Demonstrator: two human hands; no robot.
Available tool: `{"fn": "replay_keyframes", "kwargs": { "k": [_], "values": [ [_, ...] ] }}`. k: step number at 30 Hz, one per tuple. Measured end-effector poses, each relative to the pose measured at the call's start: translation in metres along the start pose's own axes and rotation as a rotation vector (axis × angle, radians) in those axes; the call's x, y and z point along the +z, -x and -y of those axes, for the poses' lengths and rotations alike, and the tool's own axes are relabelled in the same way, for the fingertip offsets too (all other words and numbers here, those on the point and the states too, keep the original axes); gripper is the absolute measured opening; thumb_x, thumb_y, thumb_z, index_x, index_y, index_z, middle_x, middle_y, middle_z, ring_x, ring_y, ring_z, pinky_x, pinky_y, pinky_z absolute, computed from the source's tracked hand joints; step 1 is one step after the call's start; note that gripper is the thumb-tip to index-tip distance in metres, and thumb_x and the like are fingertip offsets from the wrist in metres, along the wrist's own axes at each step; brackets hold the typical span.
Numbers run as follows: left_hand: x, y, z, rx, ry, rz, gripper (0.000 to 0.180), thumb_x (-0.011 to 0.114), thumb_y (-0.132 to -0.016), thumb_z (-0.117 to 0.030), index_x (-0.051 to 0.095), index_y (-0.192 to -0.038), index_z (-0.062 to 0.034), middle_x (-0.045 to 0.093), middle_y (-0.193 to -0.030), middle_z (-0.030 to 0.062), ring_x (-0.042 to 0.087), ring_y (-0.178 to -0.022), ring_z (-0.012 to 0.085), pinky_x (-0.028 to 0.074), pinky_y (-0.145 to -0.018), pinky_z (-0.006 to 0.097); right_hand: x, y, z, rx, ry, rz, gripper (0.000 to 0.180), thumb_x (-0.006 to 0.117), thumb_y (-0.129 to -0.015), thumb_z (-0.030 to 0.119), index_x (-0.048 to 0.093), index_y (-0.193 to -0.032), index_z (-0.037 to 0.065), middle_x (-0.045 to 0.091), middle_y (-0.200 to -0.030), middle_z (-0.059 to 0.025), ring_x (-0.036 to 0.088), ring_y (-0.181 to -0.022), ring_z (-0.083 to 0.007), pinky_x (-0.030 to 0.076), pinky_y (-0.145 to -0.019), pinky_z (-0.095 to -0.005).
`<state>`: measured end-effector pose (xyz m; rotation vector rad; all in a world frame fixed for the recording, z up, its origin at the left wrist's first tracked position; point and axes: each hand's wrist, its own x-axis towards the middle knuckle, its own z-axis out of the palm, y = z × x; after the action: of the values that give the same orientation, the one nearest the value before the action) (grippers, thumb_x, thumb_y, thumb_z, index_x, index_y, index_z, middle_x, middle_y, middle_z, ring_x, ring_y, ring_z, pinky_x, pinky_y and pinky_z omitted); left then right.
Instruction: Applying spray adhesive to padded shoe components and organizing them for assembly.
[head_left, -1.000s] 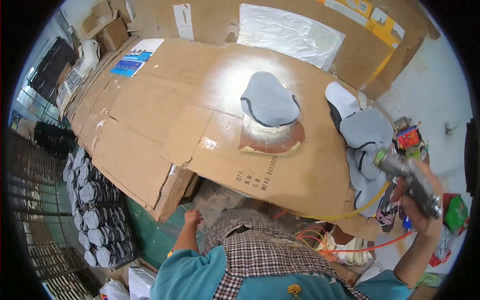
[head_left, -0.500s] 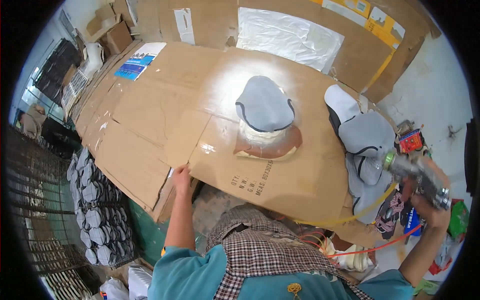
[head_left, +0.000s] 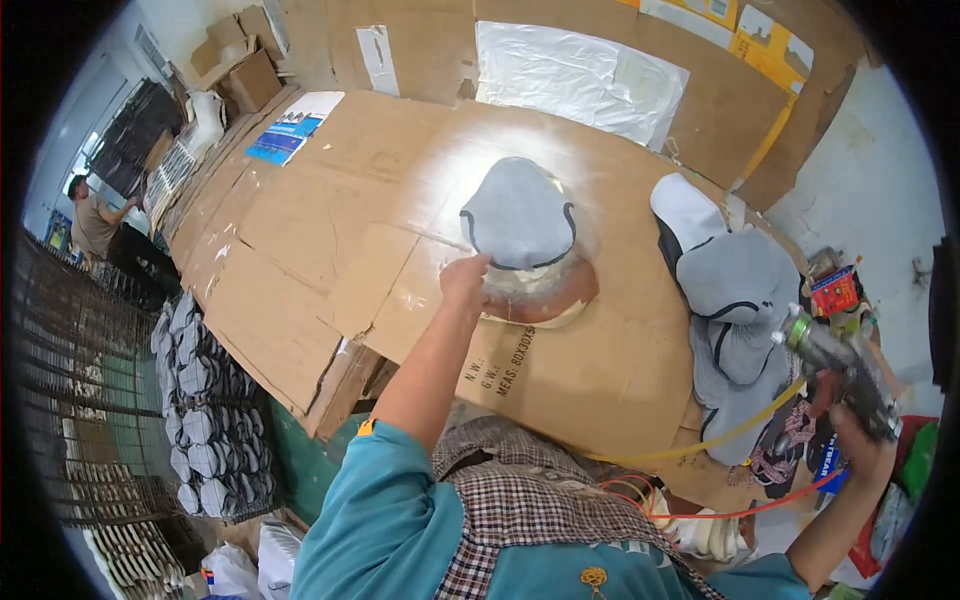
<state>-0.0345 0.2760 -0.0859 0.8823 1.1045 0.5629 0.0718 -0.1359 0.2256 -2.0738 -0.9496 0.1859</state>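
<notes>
We are looking from the person's head through a wide fisheye, facing down at the nearby cardboard-covered table (head_left: 290,225).

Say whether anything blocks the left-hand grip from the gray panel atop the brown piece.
Nothing visible does: the left-hand grip is at the near-left edge of the gray panel, though contact is unclear. The spray gun is off to the right.

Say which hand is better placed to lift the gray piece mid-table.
Probably the left hand: it's at the near edge of the gray piece, while the right hand, farther off, holds a spray gun.
</notes>
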Motion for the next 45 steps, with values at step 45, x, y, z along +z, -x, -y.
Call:
{"fn": "replay_keyframes", "kwargs": {
  "k": [45],
  "values": [
    [-0.484, -0.067, 0.096, -0.207, 0.649, -0.534, 0.014, 0.049, -0.080, -0.024, 0.053, -0.080, -0.0112, 0.057, -0.076, 0.0011, 0.057, -0.072, 0.0217, 0.041, -0.062, 0.039, 0.260, 0.048, 0.061, 0.247, -0.331, 0.370, 0.056, 0.062, -0.074, 0.014, 0.039, -0.122, -0.004, 0.055, -0.083, -0.0073, 0.053, -0.076, -0.0141, 0.044, -0.071, -0.0283]
  ]
}}
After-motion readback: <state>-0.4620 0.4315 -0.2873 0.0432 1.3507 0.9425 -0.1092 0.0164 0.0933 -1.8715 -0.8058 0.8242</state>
